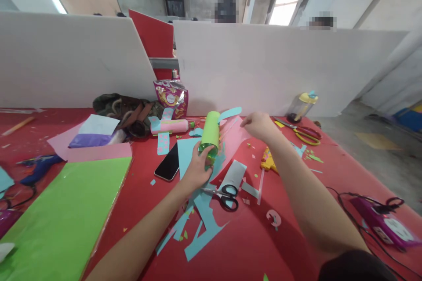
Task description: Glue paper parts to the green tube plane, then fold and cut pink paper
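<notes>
A green-wrapped plastic bottle (211, 129) is gripped at its near end by the curled left hand (198, 167), left of pink paper (234, 137); beside that paper, the right hand (257, 124) is bunched, its hold indeterminable.

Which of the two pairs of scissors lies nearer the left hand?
The black-handled scissors, close to the left hand. The other pair has red and yellow handles and lies farther right, near the yellow-topped bottle.
</notes>
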Action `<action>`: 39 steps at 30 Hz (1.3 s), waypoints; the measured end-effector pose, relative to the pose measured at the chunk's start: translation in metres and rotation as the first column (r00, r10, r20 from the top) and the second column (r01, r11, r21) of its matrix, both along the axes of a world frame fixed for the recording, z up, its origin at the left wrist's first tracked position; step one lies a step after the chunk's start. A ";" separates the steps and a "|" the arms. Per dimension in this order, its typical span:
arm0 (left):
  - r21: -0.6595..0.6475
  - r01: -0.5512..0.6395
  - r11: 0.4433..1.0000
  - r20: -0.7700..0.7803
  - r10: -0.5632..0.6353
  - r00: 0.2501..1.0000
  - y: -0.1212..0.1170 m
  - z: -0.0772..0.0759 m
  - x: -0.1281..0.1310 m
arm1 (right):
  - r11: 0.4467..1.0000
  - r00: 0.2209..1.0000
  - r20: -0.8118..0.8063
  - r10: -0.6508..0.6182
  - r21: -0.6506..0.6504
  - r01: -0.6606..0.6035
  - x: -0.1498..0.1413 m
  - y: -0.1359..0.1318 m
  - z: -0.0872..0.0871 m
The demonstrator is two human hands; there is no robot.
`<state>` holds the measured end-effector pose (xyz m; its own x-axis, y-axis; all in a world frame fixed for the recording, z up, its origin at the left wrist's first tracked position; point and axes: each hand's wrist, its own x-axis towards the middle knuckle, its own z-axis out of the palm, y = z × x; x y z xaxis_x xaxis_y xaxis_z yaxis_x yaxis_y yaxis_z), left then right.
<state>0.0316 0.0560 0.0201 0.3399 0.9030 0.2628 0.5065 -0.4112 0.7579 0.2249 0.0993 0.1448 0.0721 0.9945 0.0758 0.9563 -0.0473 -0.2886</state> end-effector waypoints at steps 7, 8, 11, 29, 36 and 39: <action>0.041 -0.125 0.991 0.018 0.125 0.992 0.017 -0.011 0.002 | 0.990 0.996 0.078 -0.053 0.135 0.042 0.006 -0.007 0.043; 0.044 -0.131 0.990 0.020 0.130 0.991 0.018 -0.015 0.003 | 0.981 0.990 0.098 -0.099 0.178 0.080 0.007 -0.009 0.051; 0.062 -0.130 0.990 0.023 0.129 0.991 0.019 -0.027 0.004 | 0.958 0.969 0.160 -0.186 0.248 0.143 0.011 -0.013 0.072; 0.105 0.048 0.993 -0.269 -0.019 0.963 0.027 -0.019 -0.027 | 0.463 0.911 0.086 -0.402 0.878 0.122 0.017 -0.083 0.087; 0.000 -0.082 0.997 -0.448 0.073 0.891 0.031 -0.016 -0.069 | 0.363 0.933 -0.121 -0.338 0.898 0.248 0.052 -0.080 0.041; 0.000 -0.099 0.995 -0.469 0.087 0.879 0.030 -0.014 -0.063 | 0.393 0.929 -0.213 -0.303 0.860 0.326 0.064 -0.078 0.012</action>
<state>-0.0316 0.0859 0.0060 0.3323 0.9404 0.0730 0.8396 -0.3301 0.4314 0.2887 0.0211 0.1571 0.3773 0.3032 0.8750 0.9238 -0.0573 -0.3785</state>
